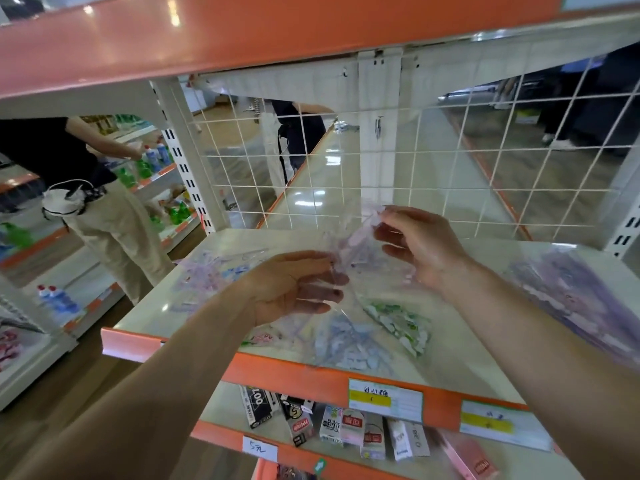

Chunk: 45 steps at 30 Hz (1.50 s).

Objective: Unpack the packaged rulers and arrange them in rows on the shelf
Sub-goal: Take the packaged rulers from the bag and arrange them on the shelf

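Head view showed both hands raised just above the shelf (277, 370), with a clear ruler packet (356, 244) stretched between them; the left hand (294, 285) had its fingers curled round the packet's lower part, and the right hand (420, 245) pinched the upper end between thumb and fingertips; the hands were near each other but not touching. The packet was off the shelf surface, over its middle.

Flat patterned items lay on the shelf below: a green-patterned piece (398, 322), a blue-patterned piece (346, 342) near the front rim, and a pale pink heap (207, 271) to the left; a larger clear bag (568, 292) of purple stock lay at the right end; whether each item was wrapped or bare could not be told.

Handling judgement: the film appeared thin, soft and slippery, likely to crumple rather than hold shape; the contents seemed light, flat and somewhat flexible, not fragile. Hold was best taken at the film's open end with one hand, and on the ruler edges through the film with the other, so that the contents slid out without bending.
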Available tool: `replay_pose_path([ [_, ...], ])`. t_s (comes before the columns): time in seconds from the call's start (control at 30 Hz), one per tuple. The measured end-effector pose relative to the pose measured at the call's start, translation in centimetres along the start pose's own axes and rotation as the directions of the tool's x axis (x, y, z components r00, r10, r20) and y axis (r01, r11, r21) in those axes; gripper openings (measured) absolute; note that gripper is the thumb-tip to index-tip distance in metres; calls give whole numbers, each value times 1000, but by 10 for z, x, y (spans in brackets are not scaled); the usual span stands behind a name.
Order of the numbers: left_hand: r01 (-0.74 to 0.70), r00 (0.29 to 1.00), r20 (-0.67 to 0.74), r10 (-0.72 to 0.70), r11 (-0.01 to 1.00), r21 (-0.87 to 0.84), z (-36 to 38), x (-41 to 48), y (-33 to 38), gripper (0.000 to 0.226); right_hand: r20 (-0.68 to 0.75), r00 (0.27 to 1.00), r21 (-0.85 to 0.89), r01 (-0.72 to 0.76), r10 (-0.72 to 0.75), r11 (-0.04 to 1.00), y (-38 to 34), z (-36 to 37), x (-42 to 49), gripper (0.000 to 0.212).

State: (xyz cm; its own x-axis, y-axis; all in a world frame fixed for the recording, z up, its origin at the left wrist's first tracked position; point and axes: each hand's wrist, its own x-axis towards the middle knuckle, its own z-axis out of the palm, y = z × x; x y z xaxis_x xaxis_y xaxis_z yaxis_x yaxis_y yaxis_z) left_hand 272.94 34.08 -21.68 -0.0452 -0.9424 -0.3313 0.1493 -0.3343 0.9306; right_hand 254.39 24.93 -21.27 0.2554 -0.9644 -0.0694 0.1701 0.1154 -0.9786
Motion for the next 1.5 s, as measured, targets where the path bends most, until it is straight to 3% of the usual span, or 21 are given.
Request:
replay_pose_path([
  [0.33, -6, 999, 54, 4, 999, 48, 43, 34, 3, 19, -199, 971, -65, 125, -135, 990, -31, -84, 2, 12],
  [0.47, -22, 999, 36, 21, 999, 33, 59, 46, 5, 19, -237, 963, -195, 84, -130, 977, -41, -115, -7, 19],
  [0.57, -22, 998, -66, 19, 999, -37, 65, 54, 8, 18, -276, 953, -280, 43, -123, 959, -32, -126, -10, 20],
  [0.7, -4, 991, -133, -10, 994, -106, 60, 58, 9, 18, -279, 960, -226, -43, -23, 973, -12, -121, -1, 11],
  [0.93, -19, 988, -152, -1, 991, -130, 35, 48, 5, 19, -259, 965, -189, -95, 44, 977, 5, -100, 20, 15],
  [1.0, -22, 980, -199, -11, 987, -160, 30, 43, 4, 18, -270, 963, -476, -119, -16, 871, 10, -102, 26, 26],
  [1.07, -42, 979, -202, 1, 978, -203, 32, 40, 4, 20, -227, 965, -805, -110, -131, 583, 11, -104, 25, 43],
  [1.1, -53, 986, -167, 14, 972, -230, 36, 38, 4, 22, -200, 963, -861, -84, -183, 501, 10, -102, 20, 46],
  [1.13, -60, 992, -124, 28, 965, -257, 42, 38, 5, 26, -164, 961, -867, -33, -222, 498, 7, -97, 14, 44],
  [1.2, -61, 997, -70, 42, 952, -300, 57, 40, 5, 32, -83, 966, -786, 88, -246, 612, 1, -85, -2, 30],
  [1.3, -47, 999, -5, 48, 949, -310, 89, 46, 7, 30, 72, 984, -562, 174, -162, 809, -4, -68, -28, 18],
  [1.4, -25, 997, 65, 48, 950, -310, 118, 51, 9, 38, 111, 984, -456, 173, -137, 873, -9, -75, -41, 12],
  [1.5, 25, 993, 118, 8, 962, -273, 138, 52, 8, 19, 33, 987, -434, 156, -157, 887, -14, -99, -43, 18],
])
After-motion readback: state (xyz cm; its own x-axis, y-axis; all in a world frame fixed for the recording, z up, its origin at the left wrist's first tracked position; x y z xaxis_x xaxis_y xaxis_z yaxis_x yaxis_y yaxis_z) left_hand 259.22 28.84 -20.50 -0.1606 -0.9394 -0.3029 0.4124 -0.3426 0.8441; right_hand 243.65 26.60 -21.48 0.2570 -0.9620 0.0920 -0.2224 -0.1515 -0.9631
